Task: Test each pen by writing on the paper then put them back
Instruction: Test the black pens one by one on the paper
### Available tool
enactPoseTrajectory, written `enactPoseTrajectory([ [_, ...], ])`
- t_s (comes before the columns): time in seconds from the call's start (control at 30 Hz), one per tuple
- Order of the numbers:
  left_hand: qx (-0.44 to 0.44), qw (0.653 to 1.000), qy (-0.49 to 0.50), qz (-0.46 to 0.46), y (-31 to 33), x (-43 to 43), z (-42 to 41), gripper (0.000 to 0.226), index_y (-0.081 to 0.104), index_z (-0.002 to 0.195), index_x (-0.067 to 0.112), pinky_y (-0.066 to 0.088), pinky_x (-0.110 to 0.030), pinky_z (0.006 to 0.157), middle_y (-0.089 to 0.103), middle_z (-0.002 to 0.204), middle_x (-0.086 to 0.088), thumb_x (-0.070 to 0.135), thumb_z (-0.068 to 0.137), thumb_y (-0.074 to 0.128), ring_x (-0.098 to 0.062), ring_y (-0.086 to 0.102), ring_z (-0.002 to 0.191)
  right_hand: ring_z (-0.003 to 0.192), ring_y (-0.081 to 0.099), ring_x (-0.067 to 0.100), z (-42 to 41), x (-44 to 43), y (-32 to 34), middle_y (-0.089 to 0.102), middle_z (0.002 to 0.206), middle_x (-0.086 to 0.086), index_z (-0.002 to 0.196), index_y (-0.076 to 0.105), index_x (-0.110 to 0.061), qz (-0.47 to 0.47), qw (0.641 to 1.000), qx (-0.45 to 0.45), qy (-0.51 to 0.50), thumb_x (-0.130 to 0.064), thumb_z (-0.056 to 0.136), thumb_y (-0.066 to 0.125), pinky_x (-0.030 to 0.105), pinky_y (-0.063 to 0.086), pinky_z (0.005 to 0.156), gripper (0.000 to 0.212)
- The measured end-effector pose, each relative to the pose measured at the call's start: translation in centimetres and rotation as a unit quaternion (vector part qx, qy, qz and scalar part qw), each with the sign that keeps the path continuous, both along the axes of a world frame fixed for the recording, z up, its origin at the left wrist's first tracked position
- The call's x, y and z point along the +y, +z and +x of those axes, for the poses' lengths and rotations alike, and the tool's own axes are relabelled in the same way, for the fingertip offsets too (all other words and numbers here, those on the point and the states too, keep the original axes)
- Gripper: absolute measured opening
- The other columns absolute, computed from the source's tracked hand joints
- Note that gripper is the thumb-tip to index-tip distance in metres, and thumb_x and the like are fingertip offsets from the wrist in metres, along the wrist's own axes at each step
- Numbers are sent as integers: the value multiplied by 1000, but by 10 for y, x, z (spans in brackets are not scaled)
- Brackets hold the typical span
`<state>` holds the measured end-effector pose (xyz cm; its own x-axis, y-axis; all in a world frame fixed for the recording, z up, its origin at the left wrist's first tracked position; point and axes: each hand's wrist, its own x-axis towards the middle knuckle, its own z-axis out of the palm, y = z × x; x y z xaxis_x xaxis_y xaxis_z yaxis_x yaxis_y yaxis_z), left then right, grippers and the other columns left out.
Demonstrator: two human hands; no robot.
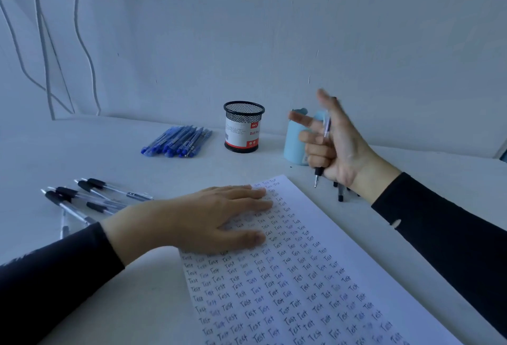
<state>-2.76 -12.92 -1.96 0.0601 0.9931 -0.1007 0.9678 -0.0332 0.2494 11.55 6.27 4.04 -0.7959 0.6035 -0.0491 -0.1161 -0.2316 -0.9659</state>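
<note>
The left hand [211, 215] lies flat on the paper [301, 276] covered in "Test", while the right hand [333, 147], raised near the blue cup [295, 150], grips a black pen [321, 152] tip-down.

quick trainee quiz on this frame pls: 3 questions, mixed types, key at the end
1. True or false: the left hand lies flat on the paper.
2. What does the right hand hold? A) a pen, tip pointing down B) a pencil C) nothing
3. Fill in: the blue pens lie to the ___ of the mesh cup.

Key: 1 true; 2 A; 3 left.
</note>
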Motion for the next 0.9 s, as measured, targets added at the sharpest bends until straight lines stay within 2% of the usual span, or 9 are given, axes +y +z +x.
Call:
enactPoseTrajectory([
  [0.07, -1, 1000, 3, 11, 3, -2, 1, 69, 24, 146, 53, 8, -25, 121, 13, 156, 32, 79, 82, 31, 11, 7, 142, 33, 19, 4, -5, 2, -7, 27, 47, -9, 108, 63, -17, 18, 1000, 23, -3, -35, 97, 50, 17, 17, 33, 25],
  [0.13, 7, 999, -2, 36, 5, -2, 2, 64, 34, 142, 50, 15, -24, 120, 23, 152, 30, 77, 85, 31, 11, 17, 139, 41, 36, 10, -6, 5, -14, 45, 52, -1, 114, 61, -12, 1, 999, 31, 28, -24, 102, 39, 19, 30, 41, 28],
  [0.33, 43, 998, -2, 55, 1, -1, 6, 62, 31, 144, 49, 16, -22, 117, 25, 150, 28, 74, 88, 27, 9, 19, 137, 41, 44, 21, -3, 8, -30, 58, 55, 16, 114, 66, -10, 148, 979, -111, 87, -49, 103, 13, 22, 33, 39, 66],
  [0.5, 44, 999, 9, 22, -3, -1, 4, 69, 15, 148, 54, 7, -29, 121, 10, 156, 30, 79, 83, 17, 7, 5, 142, 73, 68, 20, -9, 8, -43, 71, 85, 13, 128, 57, -5, 155, 982, -69, 86, -22, 104, 38, 27, 56, 63, 35],
  [0.57, 45, 999, 13, 11, -4, -1, 4, 69, 10, 148, 56, 3, -30, 121, 5, 157, 30, 79, 83, 16, 7, 0, 144, 75, 66, 17, -10, 8, -47, 70, 88, 11, 117, 63, -4, 169, 978, -86, 83, -15, 102, 42, 24, 55, 64, 28],
  [0.63, 37, 999, 15, -2, -5, -1, 4, 67, 4, 147, 58, -4, -26, 120, -2, 157, 31, 78, 84, 15, 8, -8, 144, 58, 54, 13, -11, 8, -50, 64, 70, 4, 90, 69, -7, 213, 970, -107, 45, -15, 97, 54, 19, 44, 50, 18],
  [0.7, 33, 999, 12, -7, -7, -1, 5, 65, -1, 146, 60, -10, -23, 117, -8, 157, 31, 77, 85, 14, 9, -14, 143, 44, 37, 9, -11, 8, -54, 50, 51, -2, 65, 56, -13, 256, 960, -110, -9, -20, 90, 68, 16, 29, 40, 29],
  [0.8, 34, 999, 7, -5, -8, 0, 4, 64, -4, 146, 60, -13, -22, 116, -11, 157, 30, 77, 86, 14, 9, -17, 142, 34, 31, 3, -15, 5, -64, 45, 43, -8, 54, 42, -14, 330, 937, -95, -67, -19, 91, 68, 14, 24, 40, 45],
  [0.9, 37, 999, 4, 2, -10, 1, 3, 65, -3, 146, 58, -13, -22, 116, -11, 158, 29, 76, 86, 13, 8, -17, 143, 33, 35, 2, -19, 0, -72, 39, 37, -13, 53, 42, -9, 379, 914, -90, -110, -10, 89, 64, 14, 26, 44, 42],
])
